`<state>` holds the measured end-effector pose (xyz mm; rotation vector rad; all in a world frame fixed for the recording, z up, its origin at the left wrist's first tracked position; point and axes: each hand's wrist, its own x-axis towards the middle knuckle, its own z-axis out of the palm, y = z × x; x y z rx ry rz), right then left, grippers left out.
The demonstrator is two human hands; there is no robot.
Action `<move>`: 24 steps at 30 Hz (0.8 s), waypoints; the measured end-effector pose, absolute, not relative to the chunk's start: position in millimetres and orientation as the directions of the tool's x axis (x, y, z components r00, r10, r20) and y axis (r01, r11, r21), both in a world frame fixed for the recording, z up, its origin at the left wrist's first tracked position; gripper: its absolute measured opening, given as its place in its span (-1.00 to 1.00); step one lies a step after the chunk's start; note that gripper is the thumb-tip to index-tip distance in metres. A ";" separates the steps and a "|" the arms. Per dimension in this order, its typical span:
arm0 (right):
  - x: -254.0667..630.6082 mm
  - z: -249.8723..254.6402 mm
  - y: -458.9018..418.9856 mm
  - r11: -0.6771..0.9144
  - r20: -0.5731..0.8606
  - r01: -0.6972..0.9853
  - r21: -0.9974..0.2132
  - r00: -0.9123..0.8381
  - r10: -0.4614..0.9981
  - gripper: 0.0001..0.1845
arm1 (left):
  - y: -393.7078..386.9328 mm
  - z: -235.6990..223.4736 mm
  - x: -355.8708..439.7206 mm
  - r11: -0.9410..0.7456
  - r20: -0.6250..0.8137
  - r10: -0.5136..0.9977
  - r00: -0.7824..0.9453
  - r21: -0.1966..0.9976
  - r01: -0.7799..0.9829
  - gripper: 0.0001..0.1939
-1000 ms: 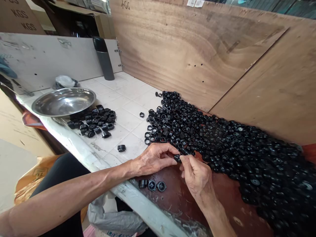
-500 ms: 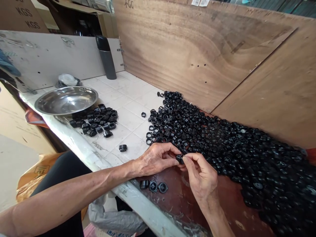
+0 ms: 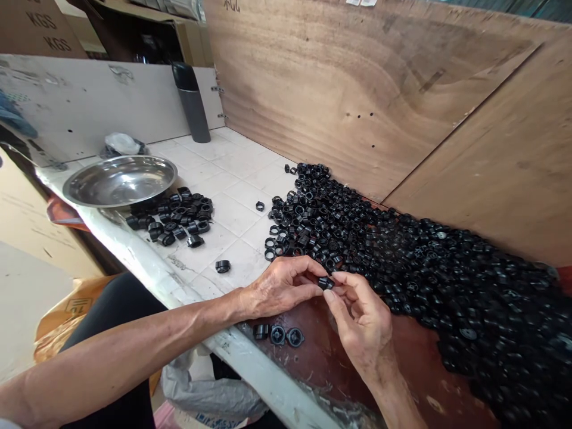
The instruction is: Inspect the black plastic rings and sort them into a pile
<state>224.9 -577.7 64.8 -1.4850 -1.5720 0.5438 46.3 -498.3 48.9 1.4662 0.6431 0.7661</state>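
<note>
Between my fingertips is a small black round plastic part (image 3: 326, 283), partly covered by the fingers. My left hand (image 3: 283, 287) pinches it from the left with thumb and forefinger. From the right, my right hand (image 3: 364, 313) has its thumb and fingertips closed about the same part. Just below my left hand, three similar black parts (image 3: 277, 335) lie in a row on the reddish-brown surface (image 3: 317, 363). Beyond both hands spreads a large heap of black plastic rings and caps (image 3: 339, 220). One single black part (image 3: 222, 266) sits on the white tiles, left of my left hand.
A steel bowl (image 3: 120, 182) rests beside a smaller pile of black parts (image 3: 179, 220) at the left. Behind them stands a grey flask (image 3: 193, 110). A plywood board (image 3: 357, 89) walls the back. One loose ring (image 3: 260, 206) lies on the tiles.
My right thumb and fingers have shifted slightly left around the black part, and the part has turned to lie more sideways. My left hand has hardly moved.
</note>
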 end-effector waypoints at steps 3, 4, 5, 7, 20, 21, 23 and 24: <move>224.1 66.2 -577.0 0.230 0.340 0.574 -0.786 0.092 0.936 -0.89 | -498.5 49.1 45.8 -0.121 0.112 0.785 0.609 0.992 -0.027 -0.77; 224.2 66.3 -576.8 0.239 0.352 0.582 -0.778 0.087 0.932 -0.91 | -498.4 48.8 46.0 -0.113 0.107 0.785 0.610 0.993 -0.029 -0.77; 224.4 66.1 -576.7 0.242 0.357 0.588 -0.771 0.085 0.930 -0.90 | -498.4 48.5 46.4 -0.087 0.093 0.786 0.612 0.995 -0.039 -0.76; 225.1 65.1 -576.6 0.239 0.360 0.599 -0.764 0.088 0.929 -0.88 | -498.4 47.7 47.3 -0.014 0.057 0.788 0.613 0.997 -0.074 -0.75; 229.0 55.1 -577.6 0.138 0.300 0.600 -0.788 0.179 0.937 -0.75 | -498.8 46.9 45.5 -0.106 0.116 0.782 0.613 0.993 -0.052 -0.75; 229.0 54.1 -577.7 0.126 0.301 0.613 -0.780 0.192 0.934 -0.72 | -498.7 47.6 45.0 -0.151 0.144 0.774 0.616 0.988 -0.041 -0.76; 228.8 53.5 -577.8 0.122 0.310 0.647 -0.753 0.184 0.933 -0.69 | -498.4 49.6 44.1 -0.241 0.196 0.753 0.628 0.970 -0.013 -0.78; 228.6 54.1 -578.0 0.123 0.311 0.662 -0.739 0.173 0.935 -0.70 | -498.3 50.5 43.9 -0.276 0.215 0.743 0.634 0.961 -0.003 -0.79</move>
